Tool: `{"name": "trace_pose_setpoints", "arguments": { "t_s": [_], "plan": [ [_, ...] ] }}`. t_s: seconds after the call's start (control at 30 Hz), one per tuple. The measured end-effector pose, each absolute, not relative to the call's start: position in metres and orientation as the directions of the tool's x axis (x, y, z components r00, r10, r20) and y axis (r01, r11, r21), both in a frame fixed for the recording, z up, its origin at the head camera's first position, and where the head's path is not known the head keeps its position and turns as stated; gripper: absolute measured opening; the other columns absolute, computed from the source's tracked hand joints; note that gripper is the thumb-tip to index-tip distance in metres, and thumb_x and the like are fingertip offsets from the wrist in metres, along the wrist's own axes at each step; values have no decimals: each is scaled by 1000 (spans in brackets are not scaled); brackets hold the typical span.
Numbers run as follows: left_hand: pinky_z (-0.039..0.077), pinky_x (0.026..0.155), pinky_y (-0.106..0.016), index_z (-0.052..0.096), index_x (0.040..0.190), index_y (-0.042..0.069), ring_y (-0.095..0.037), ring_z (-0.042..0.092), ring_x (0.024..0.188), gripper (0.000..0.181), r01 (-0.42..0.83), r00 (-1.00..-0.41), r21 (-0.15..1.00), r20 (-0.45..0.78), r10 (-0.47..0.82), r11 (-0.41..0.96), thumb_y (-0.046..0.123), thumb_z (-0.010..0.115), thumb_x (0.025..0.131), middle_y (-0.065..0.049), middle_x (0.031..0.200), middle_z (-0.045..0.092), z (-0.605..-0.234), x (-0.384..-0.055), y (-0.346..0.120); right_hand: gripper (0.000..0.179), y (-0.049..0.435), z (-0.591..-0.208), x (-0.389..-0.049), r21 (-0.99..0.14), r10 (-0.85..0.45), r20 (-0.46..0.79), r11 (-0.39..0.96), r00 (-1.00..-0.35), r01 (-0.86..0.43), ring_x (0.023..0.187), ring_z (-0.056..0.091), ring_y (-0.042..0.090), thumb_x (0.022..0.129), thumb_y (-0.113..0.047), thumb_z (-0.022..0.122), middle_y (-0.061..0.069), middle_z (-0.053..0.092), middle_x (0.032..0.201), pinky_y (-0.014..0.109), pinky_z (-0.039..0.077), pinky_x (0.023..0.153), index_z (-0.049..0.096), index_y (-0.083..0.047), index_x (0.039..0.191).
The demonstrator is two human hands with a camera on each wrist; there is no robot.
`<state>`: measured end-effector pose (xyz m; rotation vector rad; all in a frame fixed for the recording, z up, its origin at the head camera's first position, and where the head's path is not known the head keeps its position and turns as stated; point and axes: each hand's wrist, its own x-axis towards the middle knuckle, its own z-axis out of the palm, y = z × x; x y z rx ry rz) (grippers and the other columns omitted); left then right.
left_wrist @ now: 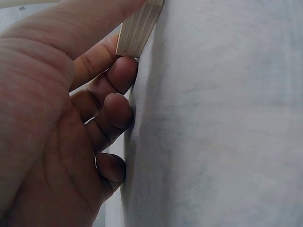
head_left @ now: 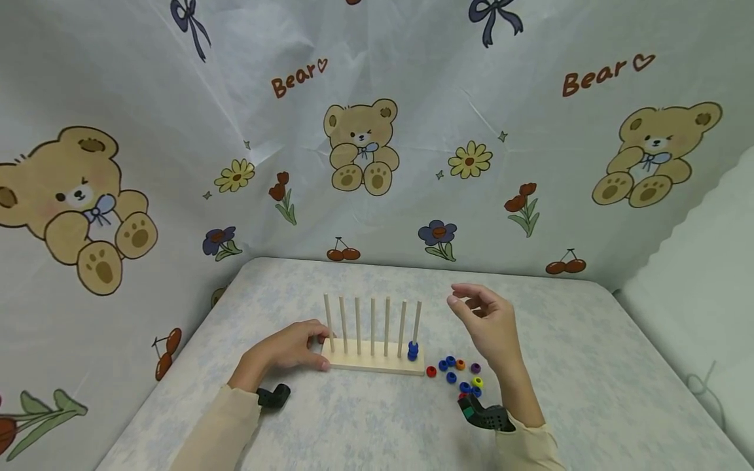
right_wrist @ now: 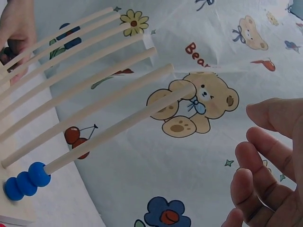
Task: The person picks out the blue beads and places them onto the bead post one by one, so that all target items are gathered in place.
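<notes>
A wooden peg board (head_left: 372, 367) with a row of several upright pegs stands on the table. My left hand (head_left: 290, 347) grips the board's left end, thumb at the front and fingers behind; the left wrist view shows the layered wooden end (left_wrist: 137, 33) by the fingertips. Three blue beads (right_wrist: 27, 183) are stacked at the foot of the rightmost peg. The other pegs are bare. Raised to the right of that peg, my right hand (head_left: 492, 327) holds nothing, its fingers loosely bent and its thumb apart from them in the right wrist view.
Loose beads lie right of the board: a red bead (head_left: 431, 371), several blue ones (head_left: 451, 377), an orange bead (head_left: 460, 365), a purple bead (head_left: 475, 368) and a yellow bead (head_left: 477, 381). Another red bead is partly hidden by the right wrist device (head_left: 485, 415). A bear-print cloth (head_left: 412, 209) hangs behind the table.
</notes>
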<state>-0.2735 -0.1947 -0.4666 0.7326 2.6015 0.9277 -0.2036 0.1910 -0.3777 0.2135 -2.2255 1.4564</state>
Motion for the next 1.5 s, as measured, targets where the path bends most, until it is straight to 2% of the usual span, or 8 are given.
{"name": "trace_pose_setpoints", "arguments": {
  "t_s": [0.17,0.43,0.67,1.0,1.2,1.37,1.5],
  "plan": [
    [40,78,-29,67,112,31,-15,48,90,44,368,-832,643,-95,546,672,45,87,75,5,100,58,-466,-273,-194,21,197,-377,-202,-826,149,470,421,-870,-374,81,59,10,94,-22,72,0,70,105,21,48,64,73,-15,114],
    [40,78,-31,68,111,30,-17,48,90,42,366,-831,642,-100,547,674,42,87,76,4,99,58,-465,-273,-194,21,210,-372,-201,-837,178,469,400,-865,-372,80,60,11,95,-23,71,-13,69,99,22,48,61,73,-14,114],
    [39,78,-31,67,111,30,-17,48,90,41,360,-835,643,-100,541,676,41,87,76,3,99,58,-463,-271,-195,22,216,-370,-199,-847,193,488,341,-851,-408,80,61,9,95,-16,71,-14,69,100,20,47,63,72,-8,115],
    [39,76,-32,66,109,30,-17,47,87,41,354,-836,649,-104,539,673,42,87,76,3,98,57,-462,-271,-194,25,225,-369,-195,-824,203,483,434,-852,-364,81,59,9,96,-19,70,-20,67,98,19,47,65,72,-10,118],
    [40,78,-32,67,112,33,-17,48,90,42,359,-841,638,-95,532,681,44,86,76,4,100,58,-460,-270,-195,23,233,-372,-195,-798,161,487,482,-858,-362,81,60,9,95,-22,72,-17,67,98,19,49,65,73,-12,116],
    [40,79,-33,67,113,31,-18,49,91,44,352,-842,643,-100,530,681,44,86,76,5,101,59,-458,-270,-195,23,240,-381,-192,-760,128,476,558,-870,-333,80,59,9,94,-25,72,-8,70,98,20,48,66,73,-15,114],
    [41,80,-32,67,115,32,-16,49,91,45,350,-839,639,-110,532,685,46,86,76,6,101,59,-461,-270,-196,21,242,-392,-190,-715,77,475,615,-877,-333,78,54,10,93,-26,73,-2,68,92,22,46,64,74,-16,112]
  ]
}}
